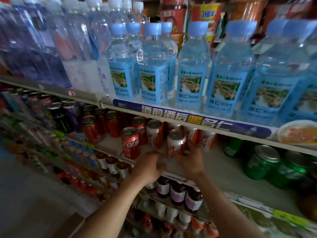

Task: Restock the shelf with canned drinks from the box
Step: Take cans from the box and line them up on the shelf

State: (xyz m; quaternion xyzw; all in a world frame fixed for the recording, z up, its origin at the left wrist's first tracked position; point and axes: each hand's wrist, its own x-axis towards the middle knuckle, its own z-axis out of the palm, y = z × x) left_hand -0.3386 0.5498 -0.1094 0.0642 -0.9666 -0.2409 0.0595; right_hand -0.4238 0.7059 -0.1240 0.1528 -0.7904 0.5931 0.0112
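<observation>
A white and orange can stands upright at the front of the middle shelf, and my right hand is wrapped around its lower right side. My left hand is just left of that can with curled fingers; whether it touches the can is unclear. More white and orange cans stand behind it, under the shelf above. A red cola can stands to the left. The box is out of sight.
Green cans stand at the right of the same shelf, with bare shelf between them and my hands. Red, black and purple cans fill the left. Blue-labelled water bottles line the shelf above. Small brown bottles sit below.
</observation>
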